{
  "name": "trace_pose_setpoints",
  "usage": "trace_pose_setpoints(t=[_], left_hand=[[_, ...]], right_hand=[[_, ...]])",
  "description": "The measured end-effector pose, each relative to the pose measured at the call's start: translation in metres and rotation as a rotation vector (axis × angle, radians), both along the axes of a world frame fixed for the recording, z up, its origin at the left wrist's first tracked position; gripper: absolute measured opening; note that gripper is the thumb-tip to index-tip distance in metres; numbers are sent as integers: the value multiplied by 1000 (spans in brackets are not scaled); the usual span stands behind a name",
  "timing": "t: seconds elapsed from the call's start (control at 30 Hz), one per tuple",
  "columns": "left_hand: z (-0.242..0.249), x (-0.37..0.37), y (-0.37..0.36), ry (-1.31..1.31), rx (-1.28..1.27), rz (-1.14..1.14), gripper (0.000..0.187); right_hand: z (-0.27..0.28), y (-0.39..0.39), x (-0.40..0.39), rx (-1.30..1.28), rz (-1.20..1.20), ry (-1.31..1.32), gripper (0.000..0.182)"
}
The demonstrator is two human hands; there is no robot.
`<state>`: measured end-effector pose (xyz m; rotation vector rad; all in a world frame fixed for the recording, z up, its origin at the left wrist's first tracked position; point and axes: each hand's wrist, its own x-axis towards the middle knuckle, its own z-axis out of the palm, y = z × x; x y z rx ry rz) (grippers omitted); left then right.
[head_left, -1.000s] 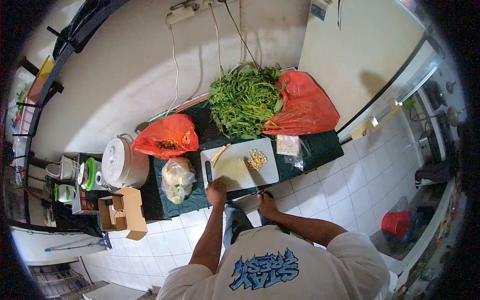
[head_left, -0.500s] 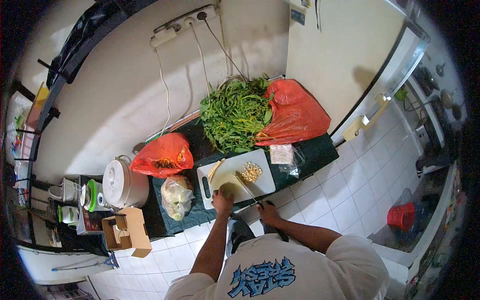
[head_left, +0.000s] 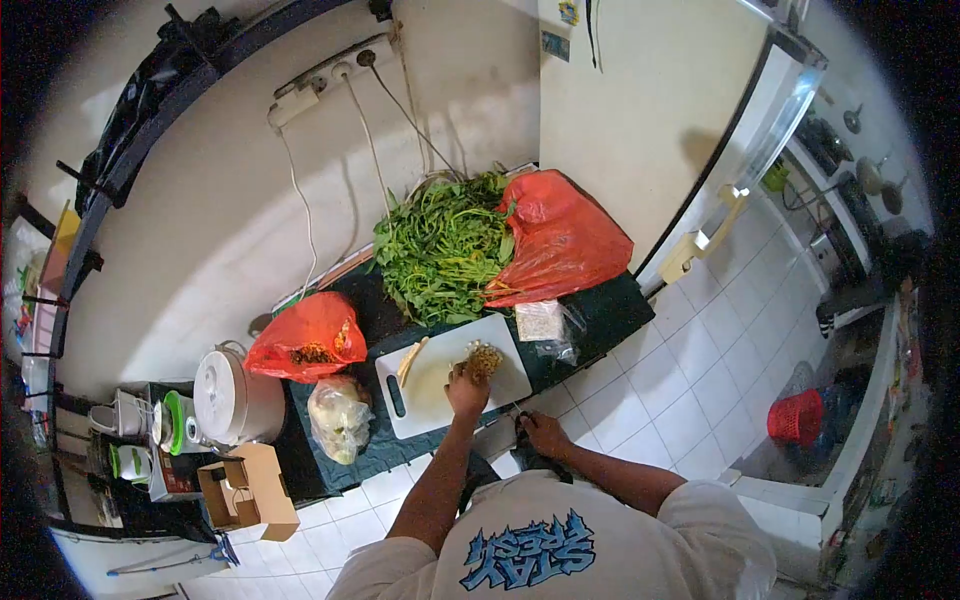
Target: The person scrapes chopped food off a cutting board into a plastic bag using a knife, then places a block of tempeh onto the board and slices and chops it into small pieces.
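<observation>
On the white cutting board (head_left: 440,415) lies a small pile of chopped pale pieces (head_left: 486,358), whose kind I cannot make out. My left hand (head_left: 467,390) touches the near left side of that pile, its fingers reaching out over the board. Beyond the board's near right edge, my right hand (head_left: 545,435) is wrapped round a knife (head_left: 520,425), mostly hidden by the hand, with its blade pointing toward the board. A few long pale stalks (head_left: 412,360) rest at the board's upper left.
Behind the board are leafy greens (head_left: 440,250) and a large red plastic bag (head_left: 565,240). A clear-wrapped block (head_left: 540,321) sits right of it. To the left are another red bag (head_left: 310,340), a clear bag of produce (head_left: 340,420), a rice cooker (head_left: 235,395) and a cardboard box (head_left: 250,490).
My left hand has moved right, from the board's near left edge to the chopped pieces. The knife has come away from the pile toward me, off the board's near edge.
</observation>
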<state>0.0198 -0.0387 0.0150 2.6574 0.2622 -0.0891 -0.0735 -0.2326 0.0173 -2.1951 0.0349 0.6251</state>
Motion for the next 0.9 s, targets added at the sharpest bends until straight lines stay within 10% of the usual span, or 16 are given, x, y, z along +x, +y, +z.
trace_pose_setpoints(t=[0.6, 0.9], left_hand=[[2, 24, 88, -149, 223, 235, 52], [-3, 62, 127, -18, 265, 200, 52]], right_hand=[[22, -17, 16, 211, -56, -34, 53], [-66, -27, 5, 234, -192, -17, 31]])
